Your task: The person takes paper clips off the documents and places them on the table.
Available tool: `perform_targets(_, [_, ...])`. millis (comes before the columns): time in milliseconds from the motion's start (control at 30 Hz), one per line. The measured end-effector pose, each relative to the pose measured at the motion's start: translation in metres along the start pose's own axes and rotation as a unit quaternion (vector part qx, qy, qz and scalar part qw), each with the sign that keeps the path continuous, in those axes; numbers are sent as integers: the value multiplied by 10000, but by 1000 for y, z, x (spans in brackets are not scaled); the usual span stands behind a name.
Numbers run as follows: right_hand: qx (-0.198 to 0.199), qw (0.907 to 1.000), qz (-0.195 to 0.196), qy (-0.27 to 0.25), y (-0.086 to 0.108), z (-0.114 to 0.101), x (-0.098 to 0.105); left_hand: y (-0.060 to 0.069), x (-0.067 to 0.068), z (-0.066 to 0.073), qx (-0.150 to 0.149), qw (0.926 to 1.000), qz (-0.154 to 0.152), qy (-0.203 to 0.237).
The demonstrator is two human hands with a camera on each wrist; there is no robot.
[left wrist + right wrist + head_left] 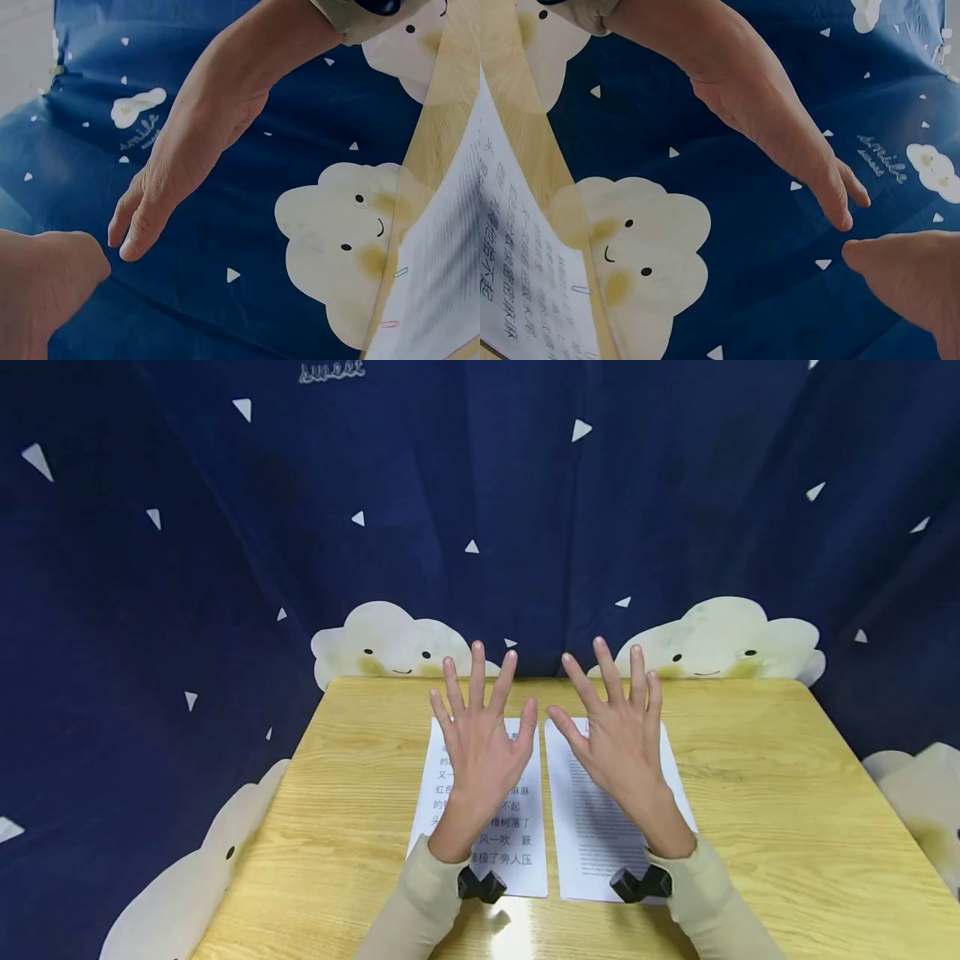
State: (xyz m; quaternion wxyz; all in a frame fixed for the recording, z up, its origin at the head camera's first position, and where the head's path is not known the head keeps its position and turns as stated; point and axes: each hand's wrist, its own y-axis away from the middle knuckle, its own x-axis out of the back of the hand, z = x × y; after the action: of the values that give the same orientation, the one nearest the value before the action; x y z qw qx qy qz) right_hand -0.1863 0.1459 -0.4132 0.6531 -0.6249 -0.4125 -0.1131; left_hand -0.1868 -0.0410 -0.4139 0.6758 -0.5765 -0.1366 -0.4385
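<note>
Two stacks of paper lie side by side on the wooden table. The left paper (pixel 498 843) has large printed characters; the right paper (pixel 592 827) carries small dense lines of text. Above the left paper, my left hand (pixel 480 743) is raised with its fingers spread and holds nothing. My right hand (pixel 624 739) is held up the same way over the right paper, its fingers straight and apart. A gap separates the two thumbs. In the right wrist view, paper clips show at the edge of the large-print paper (pixel 525 277).
The wooden table (pixel 765 793) extends to both sides of the papers. Behind it hangs a dark blue curtain (pixel 465 460) with white triangles and smiling clouds. A black device is strapped under each wrist.
</note>
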Motion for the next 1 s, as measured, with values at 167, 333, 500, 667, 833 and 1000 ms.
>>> perform_targets(167, [-78,9987,-291,-422,-3,9,-8,-7,-7,-7,-194,9986,16,484])
perform_targets(333, [-144,9959,-509,-737,-4,15,-18,-10,-13,-20,-399,9966,120,717])
perform_targets(500, [-395,9896,-658,-1213,-4,19,-32,-9,-21,-41,-563,9837,644,1579])
perform_targets(667, [-714,9822,-890,-1492,4,29,-59,-4,-28,-65,-592,9750,1026,1880])
perform_targets(833, [-699,9778,-1257,-1526,17,34,-83,5,-35,-81,-427,9845,645,1573])
perform_targets(1000, [-467,9750,-1555,-1514,29,30,-100,15,-44,-97,-345,9914,35,1266])
